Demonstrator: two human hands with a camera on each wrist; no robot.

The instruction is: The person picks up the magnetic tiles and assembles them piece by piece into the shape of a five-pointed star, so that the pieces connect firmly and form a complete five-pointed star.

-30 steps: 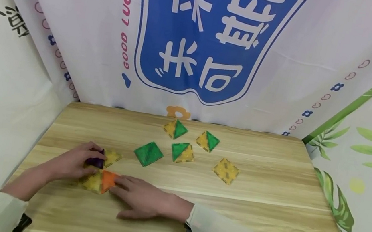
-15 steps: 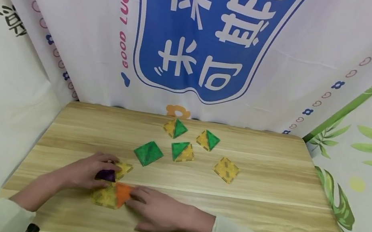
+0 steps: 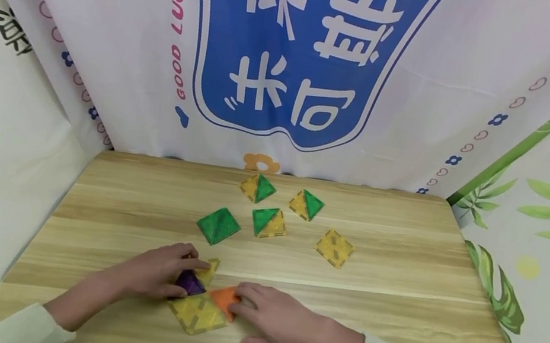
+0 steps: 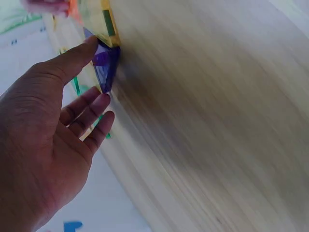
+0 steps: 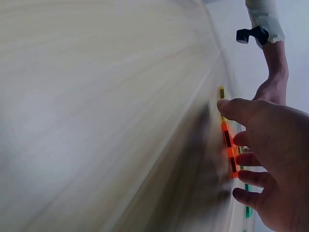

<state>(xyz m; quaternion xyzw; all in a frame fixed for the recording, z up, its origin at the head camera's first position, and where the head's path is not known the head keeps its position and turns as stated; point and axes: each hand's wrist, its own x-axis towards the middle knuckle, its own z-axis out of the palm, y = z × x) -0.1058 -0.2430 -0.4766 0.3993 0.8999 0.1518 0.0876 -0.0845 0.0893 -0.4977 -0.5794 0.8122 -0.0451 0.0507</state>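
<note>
From where I stand, the light wooden table (image 3: pixel 399 275) shows its left, right and far edges, the far one against a white printed cloth (image 3: pixel 133 41). Well in from the left edge, the left hand (image 3: pixel 153 272) pinches a translucent purple plastic triangle (image 3: pixel 189 283) between thumb and fingers, a forefinger reaching over a translucent yellow plastic triangle (image 3: pixel 208 272) beside it. The purple piece meets a translucent yellow plastic square (image 3: pixel 196 315) lying nearest me. On that square's upper right side sits a translucent orange plastic triangle (image 3: pixel 223 300), touched by the fingertips of the right hand (image 3: pixel 278 319), fingers loosely extended, thumb held apart. Bare wood runs from that hand to the right edge, and a strip of it parts these four pieces from five squares farther back. Counting those left to right: one all-green square (image 3: pixel 218 226), three half-green, half-yellow squares (image 3: pixel 266 190), and one all-yellow square (image 3: pixel 335 249). The three two-coloured ones stand close but apart, the yellow one off by itself on the right.
</note>
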